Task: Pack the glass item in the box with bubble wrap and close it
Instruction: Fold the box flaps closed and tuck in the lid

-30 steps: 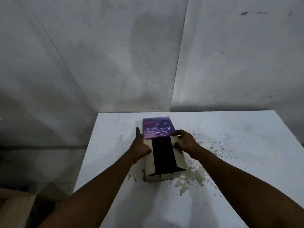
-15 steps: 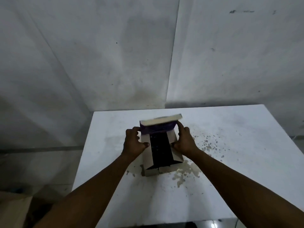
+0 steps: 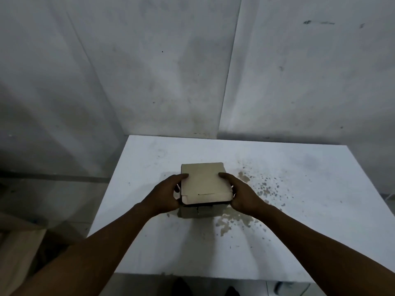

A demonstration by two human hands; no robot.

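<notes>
A small cardboard box (image 3: pixel 204 182) stands near the middle of the white table (image 3: pixel 299 242). Its plain tan lid is folded down over the top, with a dark gap still showing along the near edge. My left hand (image 3: pixel 165 194) grips the box's left side, thumb lying on the lid. My right hand (image 3: pixel 242 192) grips the right side, thumb on the lid's right edge. The glass item and bubble wrap are hidden inside.
The table stands against a grey wall. Brown stains and specks (image 3: pixel 233 221) spread over its surface to the right of the box. Beyond the left table edge is a drop to the floor, with a pale wooden piece (image 3: pixel 19 248) there.
The lid, lying open with its purple printed side up, has been swung over toward me and now covers the box. Both hands moved from the inner flaps to the box sides.
</notes>
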